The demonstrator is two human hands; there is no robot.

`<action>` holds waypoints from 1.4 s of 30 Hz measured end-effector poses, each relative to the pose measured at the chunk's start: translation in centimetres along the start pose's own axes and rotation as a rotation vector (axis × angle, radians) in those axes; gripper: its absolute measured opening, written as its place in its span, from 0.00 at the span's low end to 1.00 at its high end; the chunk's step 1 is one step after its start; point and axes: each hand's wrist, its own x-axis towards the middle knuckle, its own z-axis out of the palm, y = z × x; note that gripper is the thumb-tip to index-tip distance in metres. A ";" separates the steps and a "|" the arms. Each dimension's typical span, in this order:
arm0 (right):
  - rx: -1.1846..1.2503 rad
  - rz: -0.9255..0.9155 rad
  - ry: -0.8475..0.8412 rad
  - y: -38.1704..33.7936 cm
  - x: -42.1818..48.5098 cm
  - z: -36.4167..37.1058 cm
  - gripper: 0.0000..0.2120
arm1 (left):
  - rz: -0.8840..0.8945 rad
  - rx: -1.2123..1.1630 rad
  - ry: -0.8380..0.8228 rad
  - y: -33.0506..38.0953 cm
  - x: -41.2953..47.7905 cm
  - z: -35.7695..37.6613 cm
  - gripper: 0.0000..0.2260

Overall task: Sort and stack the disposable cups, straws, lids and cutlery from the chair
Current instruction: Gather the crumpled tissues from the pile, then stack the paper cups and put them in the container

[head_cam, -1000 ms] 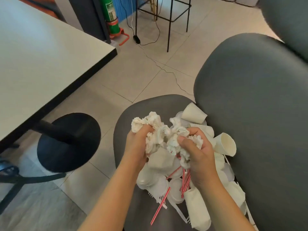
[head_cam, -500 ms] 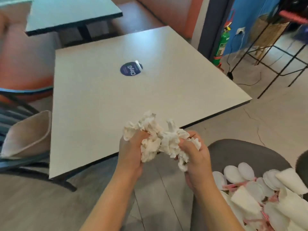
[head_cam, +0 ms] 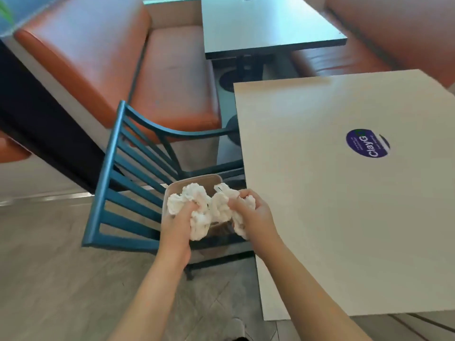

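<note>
I saw the left hand (head_cam: 176, 225) and right hand (head_cam: 256, 217) both clutching a crumpled white paper-napkin wad (head_cam: 211, 207), bunched between them over a beige tub (head_cam: 197, 180) on a blue slatted metal chair (head_cam: 118, 168)

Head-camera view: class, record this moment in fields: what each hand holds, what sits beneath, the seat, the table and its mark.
left hand: grips the left side of a crumpled white paper wad
right hand: grips the wad's right side
beneath the wad: beige rounded-rectangle container
seat: teal slat-backed chair, carrying the container
table: pale beige square table, right of the chair
mark: round purple sticker on the table
background: orange padded bench
</note>
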 end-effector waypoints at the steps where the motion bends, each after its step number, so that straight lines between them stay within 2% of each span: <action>1: -0.084 0.049 -0.015 0.4 1.7 1.4 0.05 | -0.017 0.044 0.026 -0.5 2.0 -1.0 0.13; 4: -0.314 0.138 -0.034 1.8 6.6 4.3 0.07 | -0.057 0.223 0.078 -1.9 7.5 -3.2 0.15; 9: -0.851 0.063 -0.135 5.4 12.7 7.4 0.12 | -0.119 0.518 0.084 -4.7 14.9 -3.8 0.17; 13: -1.191 0.047 -0.214 7.7 15.7 9.1 0.16 | -0.170 0.804 0.040 -6.9 19.3 -3.5 0.17; 17: -1.357 0.145 -0.244 9.6 17.5 10.3 0.23 | -0.233 0.952 0.018 -8.6 21.3 -3.2 0.22; 20: -1.397 0.223 -0.329 10.7 18.1 10.5 0.31 | -0.228 1.056 -0.143 -9.6 21.9 -3.2 0.27; 23: -1.393 0.240 -0.351 10.6 18.2 10.5 0.34 | -0.249 1.020 -0.203 -10.5 22.2 -3.8 0.33; 26: -1.365 0.154 -0.326 9.5 17.7 10.2 0.32 | -0.194 1.098 -0.243 -10.4 21.9 -4.1 0.34; 30: -1.216 -0.028 -0.315 6.0 15.3 7.9 0.25 | -0.047 1.072 -0.202 -8.6 19.7 -2.9 0.26; 33: -1.043 -0.164 -0.218 2.8 12.2 5.0 0.17 | 0.107 0.885 -0.120 -6.2 15.9 -0.7 0.15; 35: -0.951 -0.246 -0.142 0.9 9.3 2.7 0.13 | 0.210 0.739 -0.121 -4.4 12.2 1.8 0.10; 39: -0.835 -0.363 0.069 -1.9 2.0 -4.3 0.11 | 0.278 0.501 -0.264 -2.0 3.0 8.8 0.07; 42: -0.770 -0.391 0.260 -3.1 -3.9 -11.4 0.10 | 0.269 0.449 -0.393 -1.7 -3.8 14.5 0.07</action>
